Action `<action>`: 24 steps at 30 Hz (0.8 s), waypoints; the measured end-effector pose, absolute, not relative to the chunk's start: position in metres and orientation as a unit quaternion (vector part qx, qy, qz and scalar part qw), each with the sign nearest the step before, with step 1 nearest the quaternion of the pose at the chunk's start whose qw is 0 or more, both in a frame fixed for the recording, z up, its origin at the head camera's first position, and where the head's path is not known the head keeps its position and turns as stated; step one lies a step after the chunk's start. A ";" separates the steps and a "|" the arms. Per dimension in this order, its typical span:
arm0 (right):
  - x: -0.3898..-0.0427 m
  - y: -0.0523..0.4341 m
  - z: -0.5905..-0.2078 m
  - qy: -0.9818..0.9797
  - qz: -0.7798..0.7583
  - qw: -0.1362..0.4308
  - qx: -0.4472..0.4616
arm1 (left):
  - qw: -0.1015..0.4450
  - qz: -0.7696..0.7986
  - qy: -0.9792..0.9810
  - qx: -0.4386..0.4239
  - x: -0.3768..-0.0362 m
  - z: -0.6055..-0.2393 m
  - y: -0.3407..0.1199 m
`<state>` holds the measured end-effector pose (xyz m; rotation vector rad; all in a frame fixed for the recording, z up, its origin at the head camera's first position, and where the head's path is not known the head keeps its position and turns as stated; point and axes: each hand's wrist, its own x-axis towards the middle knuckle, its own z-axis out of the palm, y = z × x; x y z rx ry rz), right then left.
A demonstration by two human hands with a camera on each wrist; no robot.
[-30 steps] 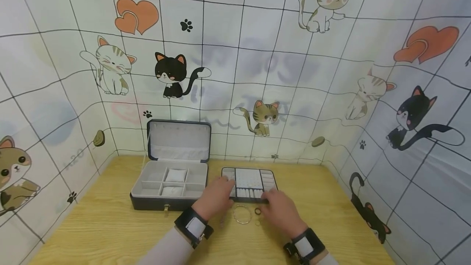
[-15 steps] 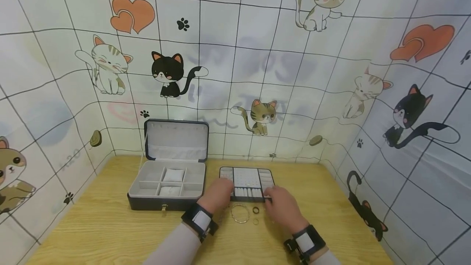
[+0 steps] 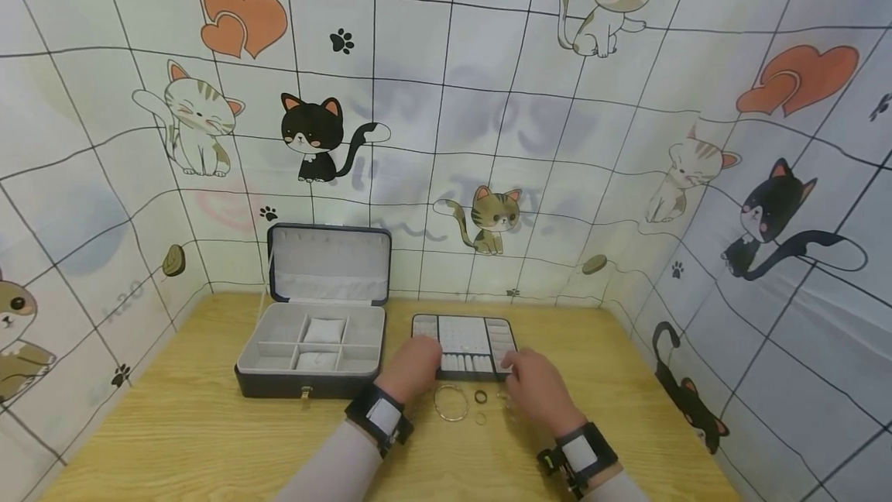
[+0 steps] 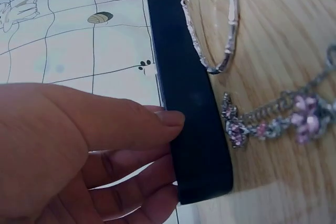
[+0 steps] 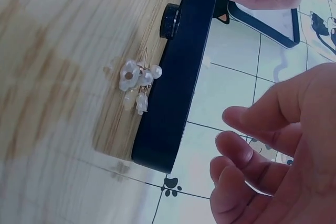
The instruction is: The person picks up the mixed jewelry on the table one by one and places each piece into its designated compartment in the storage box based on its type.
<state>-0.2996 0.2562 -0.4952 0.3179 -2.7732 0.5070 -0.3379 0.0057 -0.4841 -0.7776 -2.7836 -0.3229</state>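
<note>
A dark-sided jewelry tray (image 3: 467,376) with pale compartments lies on the wooden table. My left hand (image 3: 413,369) grips its front left corner; in the left wrist view the thumb presses the dark front wall (image 4: 197,114), with fingers curled at the side. Beside the front right corner, my right hand (image 3: 540,386) has loosely bent fingers and holds nothing; the right wrist view shows a gap to the tray. Along the front lie a bangle (image 3: 451,420), a black ring (image 3: 481,403), a thin gold ring (image 3: 481,424), pearl earrings (image 5: 131,74) and a pink-flower bracelet (image 4: 306,119).
A dark jewelry box (image 3: 272,387) stands left of the tray, its lid (image 3: 331,254) raised. Inside are pale compartments, two holding white cushions (image 3: 325,330). A cat-print cloth (image 3: 418,122) hangs behind the table (image 3: 174,440) and at both sides.
My right hand has drawn a little to the right, off the tray's front corner. The left hand stays at the left corner. The head view has shifted slightly.
</note>
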 end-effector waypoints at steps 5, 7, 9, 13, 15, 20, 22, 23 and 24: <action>-0.301 0.255 -0.495 -0.970 0.181 0.125 0.102 | 0.128 -0.110 -0.948 -0.270 -0.340 -0.489 0.003; -0.301 0.253 -0.495 -0.972 0.179 0.117 0.099 | 0.137 -0.108 -0.947 -0.270 -0.340 -0.492 0.003; -0.300 0.253 -0.495 -0.973 0.180 0.110 0.097 | 0.140 -0.108 -0.948 -0.266 -0.340 -0.494 0.004; -0.298 0.253 -0.497 -0.972 0.187 0.106 0.098 | 0.144 -0.105 -0.948 -0.264 -0.341 -0.497 0.006; -0.298 0.253 -0.498 -0.971 0.187 0.107 0.101 | 0.137 -0.108 -0.950 -0.260 -0.342 -0.497 0.006; -0.300 0.252 -0.500 -0.970 0.183 0.108 0.113 | 0.116 -0.118 -0.956 -0.242 -0.344 -0.496 0.007; -0.301 0.251 -0.501 -0.970 0.184 0.105 0.118 | 0.114 -0.116 -0.958 -0.237 -0.344 -0.496 0.007; -0.302 0.251 -0.502 -0.971 0.183 0.102 0.120 | 0.110 -0.116 -0.959 -0.234 -0.343 -0.496 0.006; -0.302 0.250 -0.503 -0.970 0.184 0.098 0.124 | 0.109 -0.114 -0.960 -0.232 -0.343 -0.496 0.006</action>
